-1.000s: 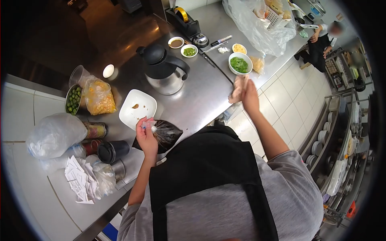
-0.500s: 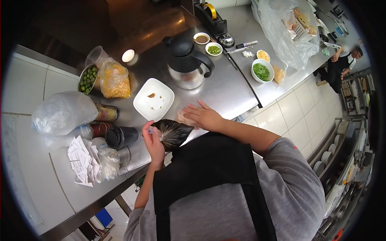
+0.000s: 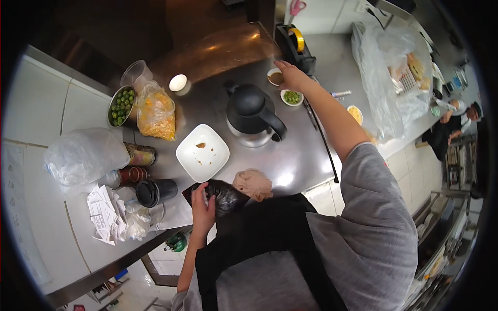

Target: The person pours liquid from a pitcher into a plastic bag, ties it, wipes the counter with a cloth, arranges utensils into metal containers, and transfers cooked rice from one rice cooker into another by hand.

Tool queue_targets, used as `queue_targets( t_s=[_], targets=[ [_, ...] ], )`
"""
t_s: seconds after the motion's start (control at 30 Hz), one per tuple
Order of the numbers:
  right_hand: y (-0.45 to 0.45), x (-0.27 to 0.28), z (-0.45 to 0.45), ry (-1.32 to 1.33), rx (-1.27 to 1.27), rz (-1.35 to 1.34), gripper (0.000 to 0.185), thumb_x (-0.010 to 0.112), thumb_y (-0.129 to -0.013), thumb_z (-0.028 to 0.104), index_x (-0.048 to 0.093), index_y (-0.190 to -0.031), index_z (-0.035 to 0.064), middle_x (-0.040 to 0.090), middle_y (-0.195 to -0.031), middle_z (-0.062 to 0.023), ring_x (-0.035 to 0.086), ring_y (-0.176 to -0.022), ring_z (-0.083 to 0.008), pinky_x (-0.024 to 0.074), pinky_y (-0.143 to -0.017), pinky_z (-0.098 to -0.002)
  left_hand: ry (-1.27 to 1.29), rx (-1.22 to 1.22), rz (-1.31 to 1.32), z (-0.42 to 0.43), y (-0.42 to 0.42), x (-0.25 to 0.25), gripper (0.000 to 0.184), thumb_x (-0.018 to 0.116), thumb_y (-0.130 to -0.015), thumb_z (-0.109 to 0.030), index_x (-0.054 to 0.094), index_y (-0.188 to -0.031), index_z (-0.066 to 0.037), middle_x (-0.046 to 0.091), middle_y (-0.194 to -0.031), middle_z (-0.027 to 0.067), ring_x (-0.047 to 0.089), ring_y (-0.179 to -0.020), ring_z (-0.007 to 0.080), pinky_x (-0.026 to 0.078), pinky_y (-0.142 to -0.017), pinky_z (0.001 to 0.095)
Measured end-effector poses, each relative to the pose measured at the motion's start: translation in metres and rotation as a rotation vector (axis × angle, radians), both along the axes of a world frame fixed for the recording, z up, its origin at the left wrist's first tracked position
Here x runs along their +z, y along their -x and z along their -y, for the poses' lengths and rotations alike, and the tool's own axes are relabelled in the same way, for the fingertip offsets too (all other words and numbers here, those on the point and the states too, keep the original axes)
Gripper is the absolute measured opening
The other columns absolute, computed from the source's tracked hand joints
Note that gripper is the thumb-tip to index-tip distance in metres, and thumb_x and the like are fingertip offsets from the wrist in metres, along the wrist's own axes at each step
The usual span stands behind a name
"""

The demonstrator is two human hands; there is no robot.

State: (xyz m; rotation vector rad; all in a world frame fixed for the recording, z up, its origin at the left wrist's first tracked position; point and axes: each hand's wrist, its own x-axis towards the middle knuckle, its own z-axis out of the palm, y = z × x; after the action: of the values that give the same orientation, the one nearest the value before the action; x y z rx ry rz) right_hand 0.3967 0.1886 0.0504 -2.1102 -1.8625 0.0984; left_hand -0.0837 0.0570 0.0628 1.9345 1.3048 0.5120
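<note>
My left hand [image 3: 202,205] has its fingers bent around the gathered top of a black plastic bag [image 3: 228,199] at the counter's near edge. My right hand [image 3: 291,78] is stretched far forward, fingers extended at the side of a small white bowl of brown sauce [image 3: 275,78]; its thumb is hidden. Just below that hand sits a small bowl of chopped green herbs [image 3: 292,97]. A crumpled beige cloth or glove-like piece [image 3: 252,184] lies right of the bag. Beyond the bag is a square white dish [image 3: 202,153] with a few brown scraps.
A black-lidded jug [image 3: 251,111] stands mid-counter. At left are a bowl of green limes [image 3: 122,106], a bag of orange-yellow bits [image 3: 156,116], a dark cup [image 3: 155,192] and papers [image 3: 106,212]. A tape dispenser [image 3: 295,46] stands at the back; another person [image 3: 454,127] is far right.
My right hand has left the beige piece by the bag and reached forward to the sauce bowl. My left hand stays at the black bag. The view has shifted.
</note>
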Motion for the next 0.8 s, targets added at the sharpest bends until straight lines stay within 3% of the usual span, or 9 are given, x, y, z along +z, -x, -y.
queue_targets(
  t_s=[0.03, 0.13, 0.33, 0.4, 0.47, 0.53, 0.6, 0.7, 0.8],
  targets=[
    [-0.005, 0.003, -0.012, 0.169, 0.017, -0.034, 0.102, 0.084, -0.056, 0.016, 0.031, -0.142, 0.0070, 0.053, -0.126, -0.0243, 0.054, -0.113, -0.0389, 0.0444, -0.097, -0.0410, -0.018, 0.034, 0.009, 0.000, 0.000, -0.001, 0.046, 0.063, -0.080, 0.001, 0.049, -0.123, -0.004, 0.050, -0.104, 0.0143, 0.052, -0.091, 0.0259, 0.044, -0.082, 0.0352],
    [-0.012, 0.003, -0.034, 0.379, 0.070, 0.006, 0.100, 0.084, -0.055, 0.015, 0.033, -0.141, 0.0065, 0.053, -0.125, -0.0247, 0.054, -0.113, -0.0383, 0.0443, -0.097, -0.0410, -0.027, 0.151, 0.049, 0.001, -0.003, -0.006, 0.045, 0.065, -0.079, 0.001, 0.049, -0.121, -0.004, 0.051, -0.103, 0.0138, 0.053, -0.091, 0.0258, 0.044, -0.082, 0.0354],
    [0.009, 0.058, -0.068, 0.358, 0.158, 0.077, 0.094, 0.081, -0.058, 0.011, 0.035, -0.140, 0.0071, 0.052, -0.126, -0.0233, 0.051, -0.117, -0.0375, 0.0421, -0.100, -0.0397, -0.075, 0.295, 0.113, 0.001, -0.007, -0.029, 0.029, 0.065, -0.079, 0.000, 0.050, -0.103, 0.000, 0.052, -0.094, 0.0153, 0.054, -0.089, 0.0303, 0.044, -0.079, 0.0367],
    [0.027, 0.080, -0.083, 0.125, 0.301, 0.172, 0.091, 0.081, -0.061, 0.014, 0.035, -0.139, 0.0134, 0.053, -0.127, -0.0199, 0.056, -0.112, -0.0356, 0.0472, -0.093, -0.0418, -0.084, 0.275, 0.124, 0.000, -0.011, -0.028, 0.029, 0.065, -0.079, 0.000, 0.050, -0.104, 0.000, 0.052, -0.094, 0.0151, 0.054, -0.087, 0.0308, 0.044, -0.079, 0.0368],
    [0.072, 0.130, -0.092, 0.210, 0.302, 0.120, 0.089, 0.080, -0.063, 0.015, 0.034, -0.140, 0.0127, 0.054, -0.125, -0.0199, 0.054, -0.114, -0.0354, 0.0448, -0.096, -0.0410, -0.040, 0.298, 0.125, 0.002, -0.011, -0.030, 0.036, 0.067, -0.079, -0.003, 0.048, -0.109, 0.000, 0.053, -0.096, 0.0155, 0.055, -0.090, 0.0309, 0.044, -0.081, 0.0368],
    [0.115, 0.165, -0.095, 0.032, 0.516, 0.072, 0.086, 0.078, -0.066, 0.019, 0.034, -0.140, 0.0121, 0.055, -0.124, -0.0199, 0.053, -0.115, -0.0354, 0.0441, -0.097, -0.0411, 0.075, 0.397, 0.235, 0.004, -0.013, -0.033, 0.049, 0.072, -0.077, -0.006, 0.044, -0.116, 0.000, 0.054, -0.100, 0.0164, 0.056, -0.094, 0.0312, 0.045, -0.083, 0.0370],
    [0.167, 0.190, -0.090, 0.064, 0.603, 0.056, 0.088, 0.076, -0.066, 0.016, 0.032, -0.142, 0.0125, 0.053, -0.127, -0.0207, 0.052, -0.116, -0.0368, 0.0424, -0.099, -0.0405, 0.080, 0.394, 0.271, 0.007, -0.011, -0.026, 0.063, 0.078, -0.072, -0.009, 0.040, -0.122, 0.000, 0.053, -0.110, 0.0191, 0.055, -0.101, 0.0321, 0.046, -0.085, 0.0377],
    [0.242, 0.198, -0.061, 0.223, 0.687, 0.130, 0.087, 0.077, -0.068, 0.019, 0.032, -0.142, 0.0120, 0.053, -0.124, -0.0217, 0.055, -0.111, -0.0374, 0.0446, -0.095, -0.0427, -0.232, 0.315, 0.174, 0.016, -0.003, -0.019, 0.080, 0.086, -0.063, -0.015, 0.041, -0.127, -0.002, 0.046, -0.124, 0.0199, 0.049, -0.110, 0.0349, 0.044, -0.090, 0.0411],
    [0.294, 0.180, -0.033, 0.525, 0.765, 0.231, 0.087, 0.078, -0.069, 0.020, 0.031, -0.142, 0.0107, 0.053, -0.122, -0.0206, 0.057, -0.108, -0.0374, 0.0465, -0.092, -0.0442, -0.463, 0.326, -0.016, 0.029, 0.008, -0.009, 0.085, 0.087, -0.060, -0.019, 0.041, -0.130, -0.003, 0.046, -0.123, 0.0184, 0.047, -0.112, 0.0359, 0.040, -0.095, 0.0425]
  ],
)
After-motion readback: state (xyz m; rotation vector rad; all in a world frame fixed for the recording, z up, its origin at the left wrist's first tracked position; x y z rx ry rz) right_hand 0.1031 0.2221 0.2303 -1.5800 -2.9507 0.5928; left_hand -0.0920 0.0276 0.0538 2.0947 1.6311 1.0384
